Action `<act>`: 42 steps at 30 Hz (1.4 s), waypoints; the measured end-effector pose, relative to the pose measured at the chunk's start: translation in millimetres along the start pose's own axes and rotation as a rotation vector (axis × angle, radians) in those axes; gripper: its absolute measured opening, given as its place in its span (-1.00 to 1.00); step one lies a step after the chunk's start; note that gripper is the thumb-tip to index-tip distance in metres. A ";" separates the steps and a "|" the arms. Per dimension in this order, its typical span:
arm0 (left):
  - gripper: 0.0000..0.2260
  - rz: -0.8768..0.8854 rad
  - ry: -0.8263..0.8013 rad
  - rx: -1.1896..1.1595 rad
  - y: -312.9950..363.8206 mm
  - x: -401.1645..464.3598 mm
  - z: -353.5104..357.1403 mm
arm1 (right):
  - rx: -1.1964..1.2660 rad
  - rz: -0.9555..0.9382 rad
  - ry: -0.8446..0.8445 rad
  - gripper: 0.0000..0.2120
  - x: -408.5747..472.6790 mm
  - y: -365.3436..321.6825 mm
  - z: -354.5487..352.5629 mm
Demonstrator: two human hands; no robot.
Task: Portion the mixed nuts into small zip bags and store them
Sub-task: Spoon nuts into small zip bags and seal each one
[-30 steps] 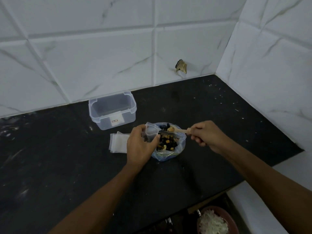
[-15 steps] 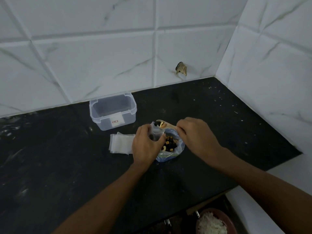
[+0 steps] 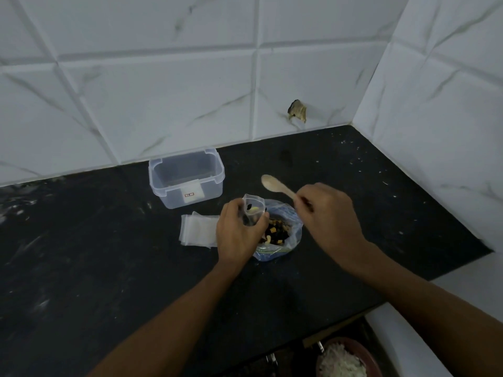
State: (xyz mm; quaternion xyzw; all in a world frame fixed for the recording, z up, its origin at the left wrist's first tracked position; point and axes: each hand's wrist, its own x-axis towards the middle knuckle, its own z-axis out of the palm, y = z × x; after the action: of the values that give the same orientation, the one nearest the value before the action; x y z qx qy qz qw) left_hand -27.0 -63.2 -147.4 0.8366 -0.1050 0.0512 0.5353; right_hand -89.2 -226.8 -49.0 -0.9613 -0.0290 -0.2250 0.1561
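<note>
My left hand (image 3: 239, 232) grips small zip bag (image 3: 253, 210), mouth up, few nuts inside. My right hand (image 3: 326, 213) pinches wooden spoon (image 3: 275, 185) by handle, bowl empty, pointing toward 10 o'clock. Big bag of mixed nuts (image 3: 277, 232) sits open between my hands on black counter (image 3: 109, 268). Stack of empty zip bags (image 3: 198, 229) at 9 o'clock of left hand. Clear lidless container (image 3: 186, 176) at 11 o'clock, near tiled wall (image 3: 163, 91).
</note>
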 end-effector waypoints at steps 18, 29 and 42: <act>-0.62 0.037 0.050 -0.096 4.9 1.9 -12.4 | 0.618 0.277 -0.230 -0.62 4.7 -18.8 46.3; -0.61 0.062 -0.103 -0.155 4.1 4.7 -20.6 | 0.455 0.155 -0.331 -0.93 31.4 -17.3 42.8; -0.86 -0.063 -0.161 -0.471 1.5 25.6 -52.1 | 0.353 0.009 -0.352 -0.95 38.8 -6.3 39.0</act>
State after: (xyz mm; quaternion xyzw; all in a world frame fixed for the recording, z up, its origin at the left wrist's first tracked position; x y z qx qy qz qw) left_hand -1.1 -19.7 -119.0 0.6931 -0.1303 -0.0581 0.7065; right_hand -38.6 -209.1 -63.2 -0.9437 -0.0904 -0.0447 0.3149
